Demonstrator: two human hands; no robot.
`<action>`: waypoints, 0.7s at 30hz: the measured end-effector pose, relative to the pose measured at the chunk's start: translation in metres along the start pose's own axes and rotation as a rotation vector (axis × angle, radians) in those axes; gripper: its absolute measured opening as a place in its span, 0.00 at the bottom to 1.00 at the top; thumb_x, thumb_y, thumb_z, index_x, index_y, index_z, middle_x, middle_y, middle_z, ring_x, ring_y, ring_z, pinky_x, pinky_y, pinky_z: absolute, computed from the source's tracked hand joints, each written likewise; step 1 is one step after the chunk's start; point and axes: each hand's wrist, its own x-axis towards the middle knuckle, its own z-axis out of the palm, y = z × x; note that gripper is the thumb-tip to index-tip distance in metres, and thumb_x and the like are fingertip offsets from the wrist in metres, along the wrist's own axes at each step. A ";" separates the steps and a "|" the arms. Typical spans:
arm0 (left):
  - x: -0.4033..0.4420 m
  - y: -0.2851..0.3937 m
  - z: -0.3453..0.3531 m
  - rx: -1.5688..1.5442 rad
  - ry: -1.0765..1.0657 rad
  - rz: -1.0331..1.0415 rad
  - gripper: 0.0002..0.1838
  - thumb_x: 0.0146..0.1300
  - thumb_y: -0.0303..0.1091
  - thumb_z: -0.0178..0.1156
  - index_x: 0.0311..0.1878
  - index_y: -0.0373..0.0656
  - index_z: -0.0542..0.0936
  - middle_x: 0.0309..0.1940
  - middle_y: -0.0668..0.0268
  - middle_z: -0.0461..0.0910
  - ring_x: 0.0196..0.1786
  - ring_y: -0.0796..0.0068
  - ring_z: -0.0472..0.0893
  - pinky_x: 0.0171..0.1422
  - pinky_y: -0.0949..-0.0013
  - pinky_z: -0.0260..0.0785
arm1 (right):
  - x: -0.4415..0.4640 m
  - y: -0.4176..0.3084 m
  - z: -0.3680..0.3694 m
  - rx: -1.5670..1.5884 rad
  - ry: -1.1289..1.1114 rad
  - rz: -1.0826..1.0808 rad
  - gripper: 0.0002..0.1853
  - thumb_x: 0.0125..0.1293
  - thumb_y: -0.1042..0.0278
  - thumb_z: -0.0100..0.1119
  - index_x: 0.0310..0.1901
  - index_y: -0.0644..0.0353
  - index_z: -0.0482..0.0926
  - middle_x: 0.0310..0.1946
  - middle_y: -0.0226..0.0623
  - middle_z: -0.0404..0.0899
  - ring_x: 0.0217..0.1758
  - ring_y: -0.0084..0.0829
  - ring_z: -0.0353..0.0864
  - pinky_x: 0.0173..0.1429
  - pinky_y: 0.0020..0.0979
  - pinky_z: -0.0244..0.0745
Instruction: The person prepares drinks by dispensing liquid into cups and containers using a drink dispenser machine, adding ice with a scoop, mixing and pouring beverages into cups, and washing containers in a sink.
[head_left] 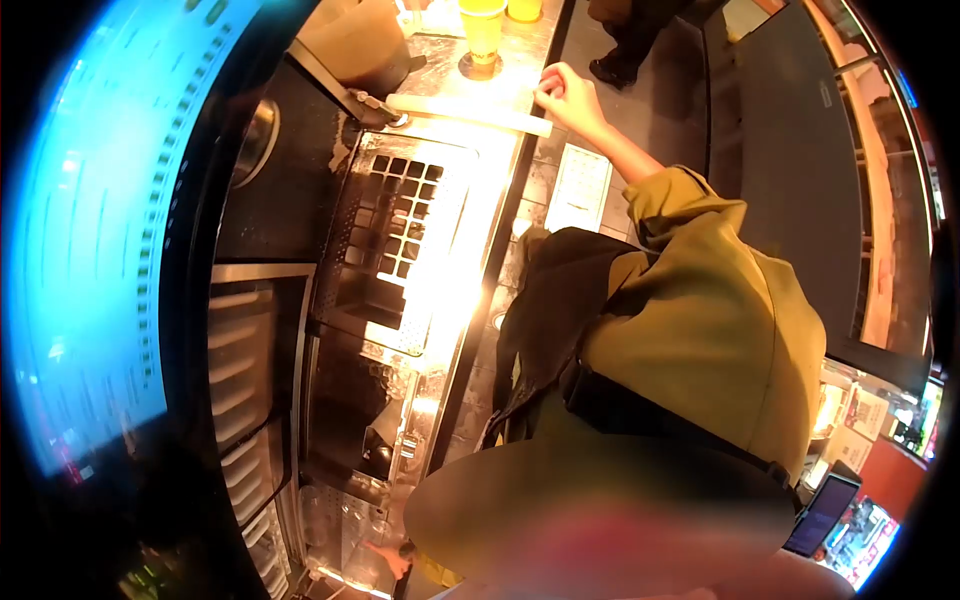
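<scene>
My right hand (pixel 566 94) is at the counter's outer edge, beside a yellow cup (pixel 482 38) standing on the metal counter. Its fingers are curled in and pressed together, with nothing seen in them. My left hand (pixel 392 558), small and low in the view, has its fingers apart beside clear containers (pixel 335 520). Whether it touches them is not clear. Between the hands lies a metal sink or drip unit with a grid (pixel 405 215). A pale bar (pixel 470 113) crosses the counter near my right hand.
A large lit screen (pixel 100 220) fills the left side. A round tan container (pixel 350 40) stands at the top, near a second yellow cup (pixel 524 9). Another person's leg and shoe (pixel 612 72) show on the floor. A dark device (pixel 824 514) is at the lower right.
</scene>
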 end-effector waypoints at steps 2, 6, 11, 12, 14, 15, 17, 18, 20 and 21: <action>-0.027 0.011 -0.002 -0.002 -0.076 -0.037 0.31 0.58 0.46 0.62 0.58 0.35 0.68 0.53 0.54 0.74 0.51 0.58 0.76 0.53 0.53 0.72 | 0.029 0.037 0.011 0.025 0.056 0.079 0.24 0.49 0.57 0.70 0.43 0.62 0.74 0.37 0.37 0.83 0.34 0.28 0.81 0.43 0.30 0.77; -0.108 0.040 -0.004 -0.039 -0.244 -0.165 0.28 0.60 0.44 0.60 0.58 0.34 0.69 0.52 0.53 0.74 0.51 0.58 0.76 0.53 0.53 0.73 | 0.105 0.067 0.050 -0.020 0.172 -0.109 0.40 0.41 0.53 0.78 0.54 0.64 0.70 0.47 0.42 0.80 0.47 0.31 0.81 0.52 0.30 0.77; -0.250 0.124 0.020 -0.200 -0.466 -0.293 0.25 0.64 0.41 0.57 0.57 0.32 0.70 0.52 0.52 0.74 0.50 0.58 0.76 0.52 0.53 0.74 | 0.189 0.070 0.096 0.468 -0.044 -0.110 0.44 0.40 0.59 0.78 0.60 0.62 0.66 0.51 0.42 0.77 0.54 0.35 0.78 0.59 0.37 0.73; -0.284 0.151 0.028 -0.252 -0.525 -0.287 0.24 0.64 0.41 0.56 0.57 0.32 0.70 0.52 0.52 0.74 0.50 0.58 0.76 0.51 0.53 0.74 | 0.203 0.078 0.101 0.535 -0.147 -0.053 0.44 0.40 0.61 0.77 0.61 0.61 0.66 0.52 0.41 0.77 0.55 0.34 0.77 0.60 0.37 0.72; -0.388 0.270 0.068 -0.135 -0.602 0.073 0.22 0.59 0.24 0.57 0.58 0.33 0.70 0.51 0.53 0.75 0.50 0.62 0.76 0.54 0.61 0.73 | 0.202 0.092 0.098 0.775 -0.303 0.137 0.42 0.40 0.64 0.77 0.59 0.61 0.69 0.51 0.40 0.78 0.55 0.32 0.77 0.60 0.36 0.71; -0.432 0.312 0.092 -0.397 -0.662 0.020 0.28 0.56 0.20 0.60 0.62 0.34 0.66 0.53 0.55 0.73 0.52 0.64 0.74 0.57 0.62 0.71 | 0.203 0.080 0.076 0.735 -0.314 0.077 0.41 0.40 0.64 0.78 0.59 0.61 0.70 0.50 0.40 0.79 0.55 0.32 0.78 0.60 0.35 0.72; -0.491 0.391 0.118 -0.359 -0.914 0.249 0.32 0.55 0.21 0.64 0.63 0.35 0.64 0.55 0.56 0.71 0.56 0.64 0.73 0.62 0.64 0.67 | 0.219 0.081 0.059 0.644 -0.350 -0.060 0.40 0.41 0.63 0.78 0.58 0.61 0.71 0.50 0.40 0.79 0.55 0.32 0.78 0.60 0.34 0.72; -0.513 0.412 0.131 -0.332 -0.985 0.318 0.30 0.55 0.22 0.65 0.62 0.35 0.67 0.55 0.56 0.72 0.56 0.63 0.73 0.63 0.63 0.65 | 0.222 0.088 0.057 0.591 -0.380 -0.121 0.39 0.43 0.62 0.77 0.58 0.61 0.71 0.50 0.40 0.79 0.55 0.32 0.78 0.60 0.33 0.71; -0.545 0.441 0.161 -0.372 -1.091 0.500 0.30 0.53 0.23 0.67 0.60 0.35 0.69 0.54 0.56 0.73 0.58 0.63 0.73 0.64 0.62 0.64 | 0.227 0.097 0.053 0.515 -0.424 -0.228 0.37 0.45 0.60 0.76 0.57 0.61 0.71 0.49 0.40 0.79 0.54 0.30 0.78 0.59 0.33 0.72; -0.556 0.462 0.173 -0.364 -1.222 0.523 0.35 0.52 0.18 0.66 0.63 0.37 0.65 0.58 0.55 0.71 0.60 0.65 0.72 0.65 0.63 0.64 | 0.226 0.096 0.051 0.522 -0.462 -0.243 0.36 0.46 0.59 0.76 0.57 0.61 0.72 0.48 0.39 0.79 0.52 0.30 0.78 0.58 0.32 0.72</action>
